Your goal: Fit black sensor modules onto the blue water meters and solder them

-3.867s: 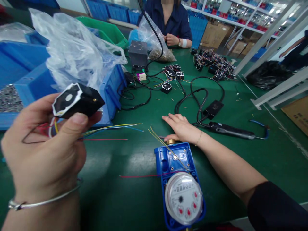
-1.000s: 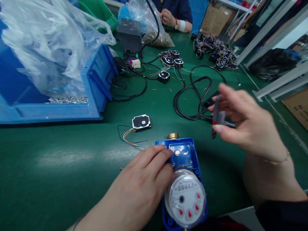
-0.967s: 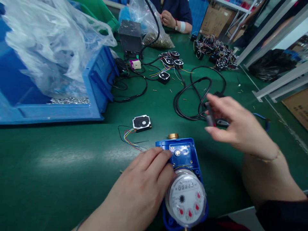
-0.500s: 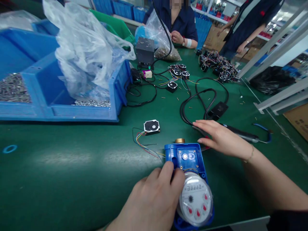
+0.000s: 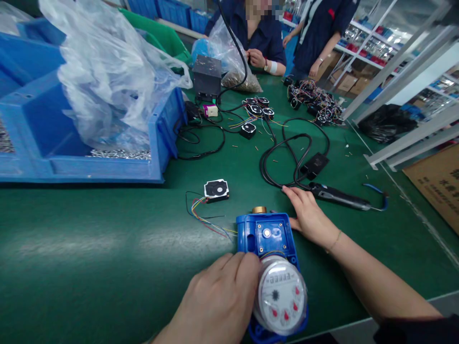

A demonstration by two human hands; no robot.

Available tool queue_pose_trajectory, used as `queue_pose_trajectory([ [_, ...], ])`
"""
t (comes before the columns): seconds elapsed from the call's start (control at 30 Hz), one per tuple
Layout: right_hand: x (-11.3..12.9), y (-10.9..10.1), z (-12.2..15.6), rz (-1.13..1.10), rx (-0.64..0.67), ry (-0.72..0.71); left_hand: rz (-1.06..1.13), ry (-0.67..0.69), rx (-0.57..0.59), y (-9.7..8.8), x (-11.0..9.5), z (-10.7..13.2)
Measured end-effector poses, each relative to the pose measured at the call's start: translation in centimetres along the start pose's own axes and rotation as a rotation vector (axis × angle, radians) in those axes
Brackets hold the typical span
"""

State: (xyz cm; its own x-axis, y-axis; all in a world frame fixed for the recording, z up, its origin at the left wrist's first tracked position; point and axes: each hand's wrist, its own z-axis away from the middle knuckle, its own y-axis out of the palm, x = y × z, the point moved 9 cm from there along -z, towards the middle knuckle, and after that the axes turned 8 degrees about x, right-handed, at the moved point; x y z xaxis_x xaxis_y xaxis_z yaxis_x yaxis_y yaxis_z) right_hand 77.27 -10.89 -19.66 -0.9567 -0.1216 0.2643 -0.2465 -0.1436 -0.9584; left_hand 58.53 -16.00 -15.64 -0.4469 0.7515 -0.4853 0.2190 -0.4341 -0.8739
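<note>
A blue water meter point(image 5: 267, 234) lies on the green bench in front of me, its round white dial point(image 5: 281, 296) turned up and a brass threaded end point(image 5: 259, 209) at the far side. My left hand point(image 5: 218, 291) is closed on the meter's left edge beside the dial, fingertips partly hidden. At its upper right corner is my right hand point(image 5: 310, 215), fingers stretched out. The thumb is close to the housing, and the fingertips reach a black cable point(image 5: 267, 177). An electric screwdriver point(image 5: 339, 196) lies just beyond. Left of the brass end sits a small black-and-white module point(image 5: 216, 190) with coloured wires.
Blue bins point(image 5: 118, 167) with small metal parts and a plastic bag point(image 5: 107, 86) stand at left. A black power box point(image 5: 207, 76), more modules point(image 5: 256, 109) and a heap of wired parts point(image 5: 315, 102) are farther back. Two people are across the bench.
My right hand has drawn in nearer the meter's corner, uncovering more of the screwdriver. My left hand keeps its hold. The view has shifted slightly, moving the scene left.
</note>
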Motion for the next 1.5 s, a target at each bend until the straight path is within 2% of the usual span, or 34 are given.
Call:
queue_pose_trajectory([
  [0.13,-1.1,-0.9,0.5,-0.134,-0.084,0.044,0.078,0.057,-0.31,-1.8,0.3,1.1],
  [0.2,-2.1,-2.0,1.1,-0.239,-0.134,0.07,0.121,0.097,-0.412,-2.5,0.4,1.6],
  [0.27,-2.6,-3.7,1.6,-0.353,-0.209,0.081,0.187,0.143,-0.429,-2.5,0.4,1.7],
  [0.33,-2.2,-6.2,2.3,-0.565,-0.359,0.03,0.237,0.172,-0.409,-2.1,0.5,1.7],
  [0.4,-0.9,-8.6,3.1,-0.829,-0.55,-0.083,0.249,0.178,-0.374,-1.4,0.7,1.7],
  [0.47,1.3,-10.0,3.4,-1.039,-0.659,-0.228,0.246,0.172,-0.355,-0.8,1.0,1.6],
  [0.57,5.2,-10.2,2.6,-1.104,-0.63,-0.4,0.263,0.149,-0.334,-0.2,1.5,1.5],
  [0.67,7.1,-9.5,1.7,-1.061,-0.586,-0.479,0.304,0.152,-0.304,-0.2,1.6,1.2],
  [0.83,7.4,-8.8,1.2,-0.989,-0.548,-0.52,0.338,0.198,-0.306,-1.4,1.1,0.7],
  [0.93,7.5,-8.7,1.1,-0.981,-0.508,-0.527,0.323,0.2,-0.284,-1.3,1.1,0.7],
  [1.27,6.6,-8.1,1.0,-1.012,-0.518,-0.363,0.264,0.204,-0.348,-1.2,1.2,0.9],
  [1.43,6.8,-7.9,1.2,-1.015,-0.521,-0.354,0.274,0.205,-0.333,-1.1,1.2,1.1],
  [1.5,7.0,-8.4,1.2,-1.018,-0.523,-0.384,0.258,0.205,-0.328,-1.3,1.1,1.1],
])
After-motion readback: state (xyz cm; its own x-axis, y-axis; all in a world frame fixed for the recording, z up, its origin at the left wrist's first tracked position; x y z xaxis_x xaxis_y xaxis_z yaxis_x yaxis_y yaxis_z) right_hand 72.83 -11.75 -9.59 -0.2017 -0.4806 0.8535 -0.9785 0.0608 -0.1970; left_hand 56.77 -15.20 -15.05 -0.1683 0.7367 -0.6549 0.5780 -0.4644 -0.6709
